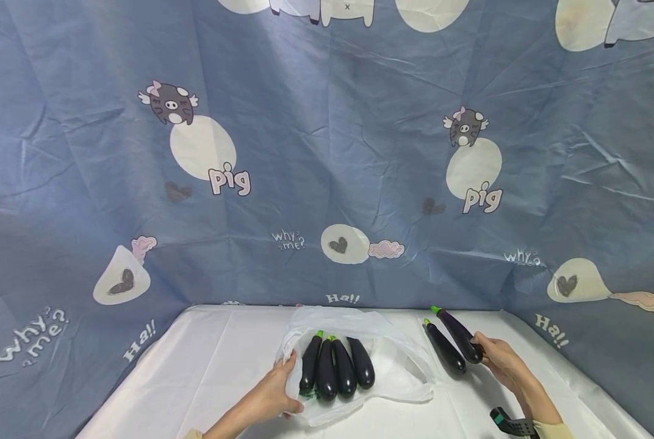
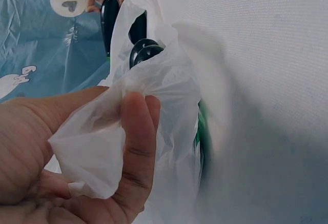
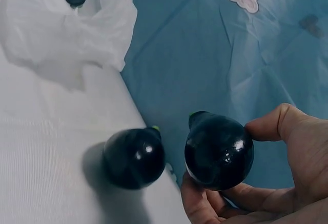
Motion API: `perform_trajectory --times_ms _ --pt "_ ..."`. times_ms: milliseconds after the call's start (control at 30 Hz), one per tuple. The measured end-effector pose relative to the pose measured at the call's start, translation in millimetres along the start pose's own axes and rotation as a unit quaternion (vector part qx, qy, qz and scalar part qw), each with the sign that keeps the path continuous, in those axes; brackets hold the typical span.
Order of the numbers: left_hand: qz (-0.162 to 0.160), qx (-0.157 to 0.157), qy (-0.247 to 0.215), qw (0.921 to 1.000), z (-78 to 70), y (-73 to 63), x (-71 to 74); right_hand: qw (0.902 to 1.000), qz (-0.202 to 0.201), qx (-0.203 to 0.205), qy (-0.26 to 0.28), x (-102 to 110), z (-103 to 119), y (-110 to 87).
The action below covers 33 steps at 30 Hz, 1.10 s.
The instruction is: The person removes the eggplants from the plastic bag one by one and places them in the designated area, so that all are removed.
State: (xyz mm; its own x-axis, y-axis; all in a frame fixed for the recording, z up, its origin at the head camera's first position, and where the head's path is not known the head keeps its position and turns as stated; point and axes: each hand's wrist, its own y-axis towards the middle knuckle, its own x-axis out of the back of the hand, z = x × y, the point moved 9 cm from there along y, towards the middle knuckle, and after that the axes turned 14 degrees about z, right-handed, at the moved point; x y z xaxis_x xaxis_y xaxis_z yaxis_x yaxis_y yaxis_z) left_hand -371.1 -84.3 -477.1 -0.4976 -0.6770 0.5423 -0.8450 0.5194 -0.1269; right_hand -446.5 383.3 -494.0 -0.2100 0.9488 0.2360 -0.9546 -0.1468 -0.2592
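A white plastic bag [image 1: 390,366] lies with its mouth toward me, and several dark eggplants [image 1: 344,369] with green stems rest side by side in it. My left hand [image 1: 274,390] pinches the bag's left edge; in the left wrist view the crumpled plastic [image 2: 92,157] is between thumb and fingers. To the right of the bag, my right hand [image 1: 497,356] grips an eggplant [image 1: 459,334] by its rounded end, the stem pointing away. Another eggplant [image 3: 134,158] lies on the table just left of the held one.
The table has a white cloth [image 1: 206,360]. Behind it and along both sides hangs a blue curtain [image 1: 283,183] printed with cartoon pigs. A dark band with a watch-like piece [image 1: 513,424] is on the right wrist.
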Motion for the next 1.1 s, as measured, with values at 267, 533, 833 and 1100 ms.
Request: perform_trajectory --times_ms 267,533,833,1100 --pt "0.0 -0.003 -0.001 1.0 -1.1 -0.3 -1.1 0.9993 0.0 -0.021 -0.031 7 -9 1.8" --pt "-0.001 -0.005 0.004 1.0 -1.4 -0.8 -1.4 0.9979 -0.004 -0.044 -0.047 12 -18 5.2" --pt "0.002 -0.005 0.007 1.0 -0.8 -0.6 -1.9 0.9979 0.002 -0.048 -0.044 12 -25 8.0" --pt "0.004 -0.008 0.003 1.0 -1.3 -1.2 -2.6 0.9977 0.0 -0.063 -0.027 13 -33 10.5"
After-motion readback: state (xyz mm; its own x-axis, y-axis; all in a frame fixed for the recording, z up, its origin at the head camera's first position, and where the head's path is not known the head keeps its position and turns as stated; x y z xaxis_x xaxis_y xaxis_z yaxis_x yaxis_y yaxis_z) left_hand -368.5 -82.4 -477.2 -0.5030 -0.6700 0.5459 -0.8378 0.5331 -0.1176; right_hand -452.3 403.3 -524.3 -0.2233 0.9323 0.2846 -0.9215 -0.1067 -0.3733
